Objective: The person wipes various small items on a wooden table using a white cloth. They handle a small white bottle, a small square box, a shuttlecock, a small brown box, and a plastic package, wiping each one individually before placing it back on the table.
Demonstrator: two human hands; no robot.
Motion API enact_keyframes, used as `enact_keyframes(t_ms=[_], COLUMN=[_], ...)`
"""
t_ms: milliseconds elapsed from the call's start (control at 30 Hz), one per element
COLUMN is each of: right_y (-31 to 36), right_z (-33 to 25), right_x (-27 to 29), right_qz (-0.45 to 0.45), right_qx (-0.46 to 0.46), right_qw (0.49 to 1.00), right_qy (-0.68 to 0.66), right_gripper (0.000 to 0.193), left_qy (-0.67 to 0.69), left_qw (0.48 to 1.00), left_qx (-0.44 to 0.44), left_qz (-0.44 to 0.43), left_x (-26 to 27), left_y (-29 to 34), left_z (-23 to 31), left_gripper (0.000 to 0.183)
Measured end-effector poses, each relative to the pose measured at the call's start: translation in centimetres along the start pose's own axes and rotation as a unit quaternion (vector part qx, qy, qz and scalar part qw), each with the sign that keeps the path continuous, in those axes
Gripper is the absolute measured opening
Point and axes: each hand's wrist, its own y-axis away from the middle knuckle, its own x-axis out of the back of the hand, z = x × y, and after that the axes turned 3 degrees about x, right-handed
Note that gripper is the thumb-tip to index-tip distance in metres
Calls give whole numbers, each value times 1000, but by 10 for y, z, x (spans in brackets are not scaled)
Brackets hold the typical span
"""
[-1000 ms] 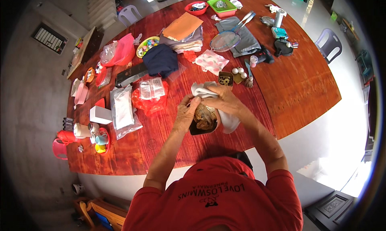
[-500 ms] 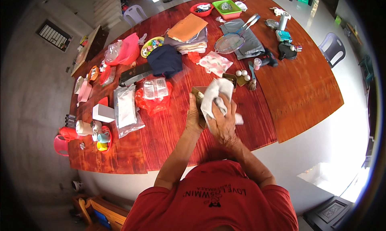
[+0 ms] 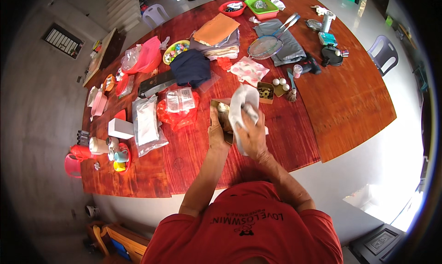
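White cloth (image 3: 244, 100), count one: at right side of one open box (image 3: 229, 139), over near part of bench (image 3: 359, 98); long axis runs away from person, upper end pointing to far edge. Right hand (image 3: 251, 131): fingers partly bent, gripping cloth. Left hand (image 3: 217, 131): fingers round box's left wall. Beyond: three white balls (image 3: 282, 81), two rackets (image 3: 265, 48).
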Motion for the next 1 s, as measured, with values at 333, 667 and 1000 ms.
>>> enact_keyframes(t_ms=[333, 667, 1000], right_y=[8, -48, 20], right_z=[-7, 8, 11], right_x=[0, 8, -14], right_qz=[-19, -48, -131], right_qx=[11, -370, -486], right_qw=[997, 759, 718], right_qy=[68, -533, -481], right_gripper=[44, 42, 38], left_qy=[-27, -63, -58], left_qw=[995, 996, 997], left_qx=[76, 51, -14], left_qz=[-56, -32, 39], left_x=[-4, -5, 28], left_y=[5, 28, 1], left_z=[0, 19, 28], left_gripper=[76, 61, 59])
